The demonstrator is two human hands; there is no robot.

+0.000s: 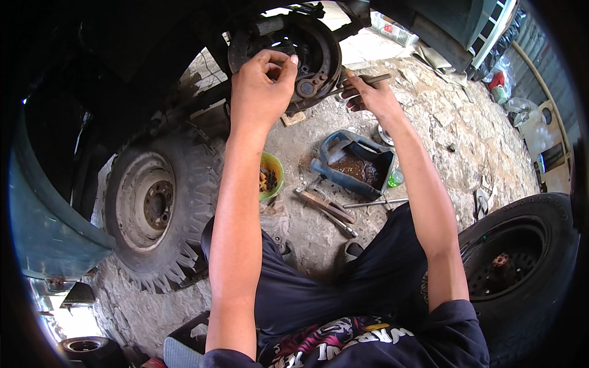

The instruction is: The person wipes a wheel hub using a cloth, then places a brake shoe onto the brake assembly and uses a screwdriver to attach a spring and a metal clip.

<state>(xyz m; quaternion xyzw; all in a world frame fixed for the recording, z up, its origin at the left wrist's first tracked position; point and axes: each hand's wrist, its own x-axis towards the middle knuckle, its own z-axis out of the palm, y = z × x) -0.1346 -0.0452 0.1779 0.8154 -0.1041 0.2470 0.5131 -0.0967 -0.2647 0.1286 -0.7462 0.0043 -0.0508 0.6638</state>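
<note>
My left hand (262, 86) is raised in front of a round brake assembly (322, 43) under the vehicle, fingers curled and thumb near the index finger; what they hold, if anything, is hidden. My right hand (368, 95) grips a long, thin dark metal tool (381, 78) that reaches left toward the lower right edge of the assembly, beside a bolted fitting (307, 88) on it. Whether the tool touches the assembly I cannot tell.
A detached tyre (153, 270) leans at left, another (540, 288) at right. On the rough floor are a green-yellow bowl (275, 175), a cut blue container (322, 165) with brown liquid and loose tools (325, 205). Bags and a corrugated wall (546, 67) stand at upper right.
</note>
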